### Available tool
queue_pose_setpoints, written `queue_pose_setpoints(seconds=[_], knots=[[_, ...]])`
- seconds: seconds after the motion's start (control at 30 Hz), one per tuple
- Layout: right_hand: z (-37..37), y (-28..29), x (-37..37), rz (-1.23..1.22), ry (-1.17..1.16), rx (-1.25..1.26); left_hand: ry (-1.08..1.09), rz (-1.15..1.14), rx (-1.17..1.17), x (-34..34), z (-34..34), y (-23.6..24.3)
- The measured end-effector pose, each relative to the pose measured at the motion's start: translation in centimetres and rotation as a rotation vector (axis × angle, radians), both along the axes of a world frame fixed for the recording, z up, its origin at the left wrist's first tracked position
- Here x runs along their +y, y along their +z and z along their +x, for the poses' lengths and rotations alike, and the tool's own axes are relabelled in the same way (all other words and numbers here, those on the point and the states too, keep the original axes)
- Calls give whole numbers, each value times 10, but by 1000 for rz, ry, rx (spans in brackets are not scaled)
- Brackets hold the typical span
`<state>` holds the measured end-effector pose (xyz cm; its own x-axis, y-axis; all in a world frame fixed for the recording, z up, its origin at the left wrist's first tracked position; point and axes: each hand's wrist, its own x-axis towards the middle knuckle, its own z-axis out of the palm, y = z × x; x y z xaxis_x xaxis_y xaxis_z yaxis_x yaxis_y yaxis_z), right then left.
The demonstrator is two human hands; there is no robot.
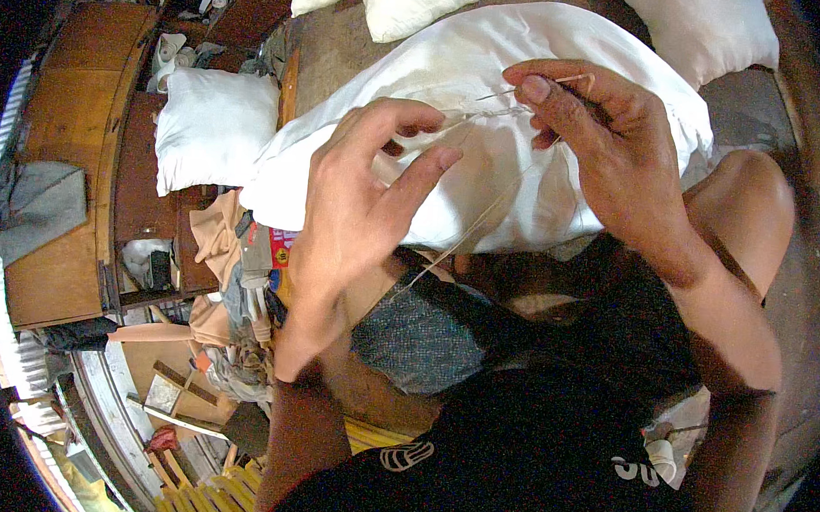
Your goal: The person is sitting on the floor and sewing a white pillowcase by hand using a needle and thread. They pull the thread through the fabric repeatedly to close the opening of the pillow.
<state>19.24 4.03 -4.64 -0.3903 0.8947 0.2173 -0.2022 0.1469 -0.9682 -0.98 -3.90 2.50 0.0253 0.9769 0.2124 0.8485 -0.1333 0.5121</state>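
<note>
My right hand [614, 146] is closed in a pinch on a thin needle [497, 96], whose point sticks out toward the left. Pale thread [473, 224] hangs in long strands between the hands and trails down toward my lap. My left hand [373, 174] is open, thumb and index finger apart, with strands close to its fingertips. Whether its curled fingers touch the thread I cannot tell. Beneath both hands a large white cushion [321, 180] of shiny cloth lies across my lap.
A smaller white pillow [219, 130] stands at the left by a wooden cabinet [70, 132]. More cream pillows [421, 3] lie at the back. Piled cloths [218, 244] and yellow slats [217, 498] are at lower left. My bare knee [746, 206] is at the right.
</note>
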Motion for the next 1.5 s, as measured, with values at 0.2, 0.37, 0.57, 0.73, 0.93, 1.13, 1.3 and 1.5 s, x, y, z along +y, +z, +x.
queue_pose_setpoints(seconds=[0.2, 0.37, 0.57, 0.73, 0.93, 1.13, 1.3, 1.5], knots=[[-20, -11, 4, -57, 29, -45, -20, -169, 306, 13, -11, -8], [-26, -35, 10, 278, -53, -207, 58, -59, 72, 9, -14, -33], [-20, -33, 15, 253, -70, -217, 52, -43, 112, 11, -19, -41], [-21, -30, 17, 111, -39, -117, 130, -95, -21, 10, -19, -41], [-23, -34, 19, 148, -68, -96, 123, -34, -6, 13, -12, -47], [-24, -33, 17, 133, -78, -72, 144, 119, 259, 12, -5, -47], [-23, -32, 17, 182, -103, -148, 158, 379, 434, 11, -1, -51], [-24, -30, 16, 207, -122, -147, 99, 272, 140, 14, -17, -65]])
